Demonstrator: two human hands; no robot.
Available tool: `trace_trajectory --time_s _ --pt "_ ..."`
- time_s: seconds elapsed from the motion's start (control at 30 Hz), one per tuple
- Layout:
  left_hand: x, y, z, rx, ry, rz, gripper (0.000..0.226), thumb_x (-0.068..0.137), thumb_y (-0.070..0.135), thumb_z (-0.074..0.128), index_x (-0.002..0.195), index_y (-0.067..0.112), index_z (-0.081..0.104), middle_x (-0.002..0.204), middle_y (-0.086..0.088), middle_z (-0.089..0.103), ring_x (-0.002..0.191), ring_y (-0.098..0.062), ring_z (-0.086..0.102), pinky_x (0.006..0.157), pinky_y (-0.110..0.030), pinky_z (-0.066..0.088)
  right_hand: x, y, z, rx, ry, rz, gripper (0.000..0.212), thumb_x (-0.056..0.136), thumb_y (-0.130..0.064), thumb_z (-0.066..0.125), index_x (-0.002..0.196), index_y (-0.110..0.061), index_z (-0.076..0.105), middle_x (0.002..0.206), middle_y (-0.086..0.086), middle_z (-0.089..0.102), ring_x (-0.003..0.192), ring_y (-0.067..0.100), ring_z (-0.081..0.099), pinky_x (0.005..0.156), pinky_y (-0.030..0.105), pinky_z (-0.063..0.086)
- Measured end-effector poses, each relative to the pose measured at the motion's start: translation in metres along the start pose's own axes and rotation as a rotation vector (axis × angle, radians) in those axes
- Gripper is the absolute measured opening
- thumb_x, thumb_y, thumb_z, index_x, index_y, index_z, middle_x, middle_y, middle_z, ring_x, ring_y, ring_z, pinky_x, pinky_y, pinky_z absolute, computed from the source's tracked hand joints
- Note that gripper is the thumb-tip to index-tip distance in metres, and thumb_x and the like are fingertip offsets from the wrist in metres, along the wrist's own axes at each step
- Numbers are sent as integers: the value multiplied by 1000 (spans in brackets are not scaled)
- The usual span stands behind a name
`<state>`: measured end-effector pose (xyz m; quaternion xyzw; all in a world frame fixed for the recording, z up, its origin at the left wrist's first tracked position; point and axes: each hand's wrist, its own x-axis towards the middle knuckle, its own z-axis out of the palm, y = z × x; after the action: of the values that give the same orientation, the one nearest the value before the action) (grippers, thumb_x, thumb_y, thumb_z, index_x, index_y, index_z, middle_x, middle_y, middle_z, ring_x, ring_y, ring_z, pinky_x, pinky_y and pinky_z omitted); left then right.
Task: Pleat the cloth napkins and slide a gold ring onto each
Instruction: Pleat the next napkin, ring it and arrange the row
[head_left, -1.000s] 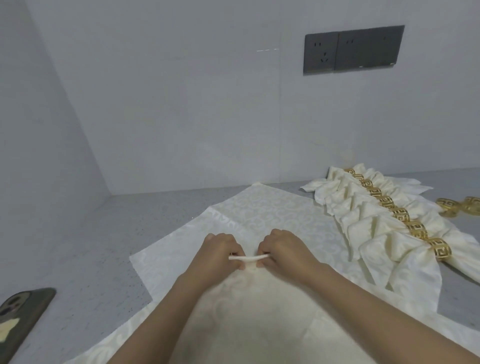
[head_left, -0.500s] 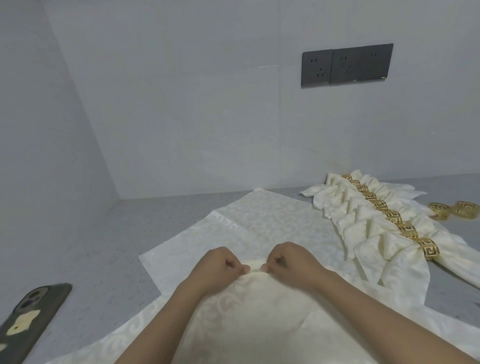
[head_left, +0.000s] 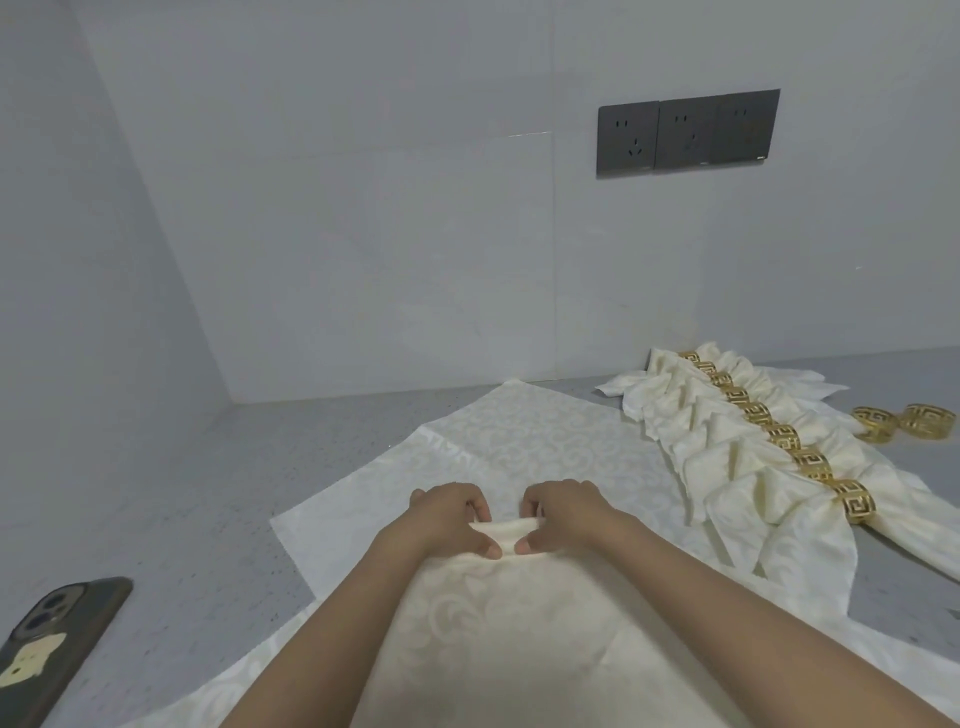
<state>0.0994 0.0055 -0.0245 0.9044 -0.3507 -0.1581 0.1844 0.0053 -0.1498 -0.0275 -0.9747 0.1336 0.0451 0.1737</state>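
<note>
At the desk's near left edge lies my phone (head_left: 57, 644), face down in its dark case, well clear of the work. My left hand (head_left: 447, 519) and right hand (head_left: 563, 517) sit side by side near the middle of the desk (head_left: 171, 509), each with fingers and thumb curled, pinching the same raised fold of the cream napkin (head_left: 498, 618) that runs back toward me. The cloth looks light, soft and a little slick, so I judge a pleat will slump unless I pinch it close to the crease. Another flat napkin (head_left: 540, 431) lies spread beneath, reaching toward the back wall. To the right runs a row of finished napkins (head_left: 737, 467), each gathered in a gold ring. Two spare gold rings (head_left: 904, 422) sit by the right edge. Above, grey wall sockets (head_left: 685, 132) on a pale wall
</note>
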Motion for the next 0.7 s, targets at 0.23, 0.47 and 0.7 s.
trace_trajectory --time_s 0.23,0.47,0.7 --pt "-22 3 8 -68 178 92 31 60 31 84 63 30 53 79 10 55 71 -8 49 61 -22 37 -20 -2 5 32 231 -100 24 73 -39 75 77 -25 56 70 -11 46 77 12 45 53 19 26" --pt "-52 1 17 -117 187 88 30 58 31 86 61 30 56 70 12 54 62 -2 47 57 -21 35 -46 0 11 87 223 -147 29 67 -41 79 65 -28 53 65 -11 49 74 10 47 57 20 30" --pt "-77 -4 18 -137 110 90 21 65 37 84 65 31 64 86 11 59 72 0 54 63 -14 41 -69 5 17 154 162 -132 33 71 -50 74 57 -29 52 71 -8 58 69 7 52 61 24 38"
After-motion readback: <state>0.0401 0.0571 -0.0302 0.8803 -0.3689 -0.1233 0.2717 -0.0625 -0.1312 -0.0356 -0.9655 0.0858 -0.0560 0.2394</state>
